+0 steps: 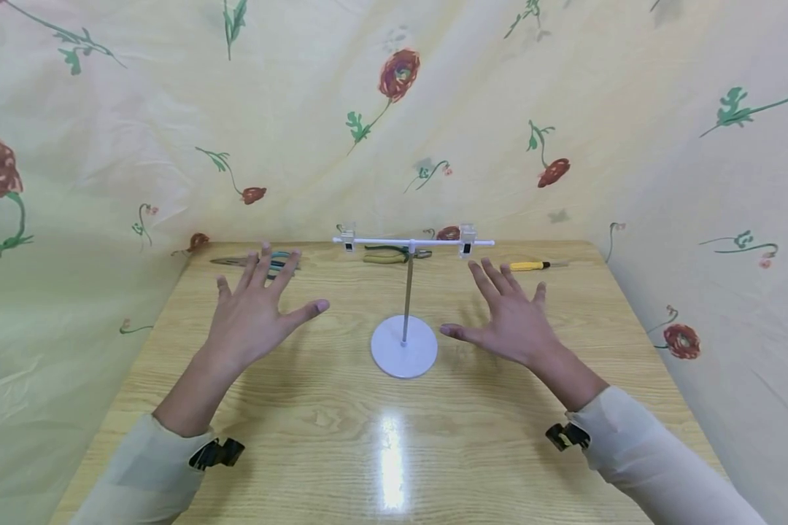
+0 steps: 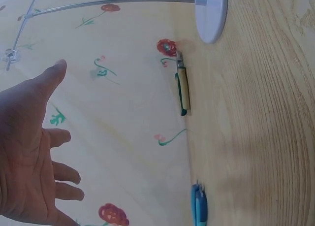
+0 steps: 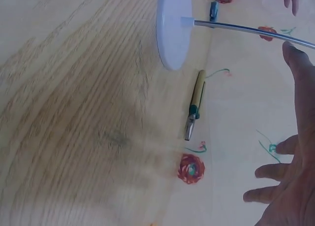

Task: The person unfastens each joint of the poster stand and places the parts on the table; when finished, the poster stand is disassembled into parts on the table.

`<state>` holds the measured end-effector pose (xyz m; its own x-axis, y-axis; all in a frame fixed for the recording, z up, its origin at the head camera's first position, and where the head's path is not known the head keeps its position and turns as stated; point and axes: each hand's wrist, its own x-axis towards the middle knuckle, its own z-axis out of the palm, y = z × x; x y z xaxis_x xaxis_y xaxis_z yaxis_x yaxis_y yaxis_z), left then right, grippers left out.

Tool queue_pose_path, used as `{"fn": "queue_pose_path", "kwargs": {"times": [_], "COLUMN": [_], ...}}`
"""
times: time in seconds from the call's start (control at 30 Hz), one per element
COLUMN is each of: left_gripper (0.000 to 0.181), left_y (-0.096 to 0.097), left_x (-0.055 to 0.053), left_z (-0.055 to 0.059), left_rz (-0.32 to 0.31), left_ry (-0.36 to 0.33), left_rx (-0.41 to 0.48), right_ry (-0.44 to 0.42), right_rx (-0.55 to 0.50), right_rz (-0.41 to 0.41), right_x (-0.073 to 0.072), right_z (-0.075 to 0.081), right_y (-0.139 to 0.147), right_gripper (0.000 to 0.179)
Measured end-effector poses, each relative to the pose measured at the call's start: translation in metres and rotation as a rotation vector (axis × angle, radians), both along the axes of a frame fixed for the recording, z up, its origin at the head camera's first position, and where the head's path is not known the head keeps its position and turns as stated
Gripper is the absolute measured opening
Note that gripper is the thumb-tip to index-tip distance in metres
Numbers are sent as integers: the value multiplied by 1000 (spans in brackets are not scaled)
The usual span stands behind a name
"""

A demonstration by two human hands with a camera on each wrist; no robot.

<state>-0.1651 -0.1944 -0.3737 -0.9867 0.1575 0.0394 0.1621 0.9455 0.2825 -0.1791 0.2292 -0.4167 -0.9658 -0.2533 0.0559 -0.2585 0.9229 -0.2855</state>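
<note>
My left hand (image 1: pixel 249 317) is held above the table with its fingers spread, and nothing is in it. On the other side, my right hand (image 1: pixel 515 328) is spread out the same way and holds nothing. Between them stands a white T-shaped stand (image 1: pixel 403 357) with a round base, a metal rod and a crossbar carrying two clear clips. Beyond the left fingers lie blue-handled pliers (image 1: pixel 279 264), partly hidden by that hand. Pliers with yellow-green handles (image 1: pixel 385 257) lie behind the stand. A yellow screwdriver (image 1: pixel 529 266) lies beyond the right fingers.
The wood-grain table (image 1: pixel 322 452) reaches back to a flower-printed cloth (image 1: pixel 302 109), which also hangs at both sides. All the tools lie along the table's far edge. The stand's crossbar (image 1: pixel 381 241) rises in front of the cloth.
</note>
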Motion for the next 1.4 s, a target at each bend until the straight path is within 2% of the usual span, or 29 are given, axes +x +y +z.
{"fn": "queue_pose_path", "kwargs": {"times": [0.27, 0.47, 0.57, 0.83, 0.97, 1.13, 1.23, 1.4], "left_gripper": [106, 106, 106, 104, 100, 94, 88, 77], "left_y": [2, 2, 2, 2, 6, 20, 33, 56], "left_x": [0, 0, 0, -2, -3, -5, -6, -9], "left_z": [1, 0, 4, 34, 53, 72, 82, 93], "left_rz": [-1, -9, -18, -25, -55, -140, -211, -343], "left_ry": [-17, -7, 16, 51, 97, 192, 223, 289], "left_rx": [4, 9, 22, 120, 182, 240, 261, 283], "right_ry": [80, 80, 81, 90, 120, 181, 212, 250], "right_rx": [-164, -221, -249, -293, -310, -368, -410, -498], "right_rz": [143, 194, 207, 254, 289, 346, 382, 428], "right_x": [-7, -8, -7, -5, -6, -9, -12, -17], "right_z": [-10, -12, -12, -11, -9, -5, -1, 9], "right_y": [-13, -23, -28, -43, -51, -61, -66, -77], "right_gripper": [121, 115, 110, 101, 98, 91, 85, 61]}}
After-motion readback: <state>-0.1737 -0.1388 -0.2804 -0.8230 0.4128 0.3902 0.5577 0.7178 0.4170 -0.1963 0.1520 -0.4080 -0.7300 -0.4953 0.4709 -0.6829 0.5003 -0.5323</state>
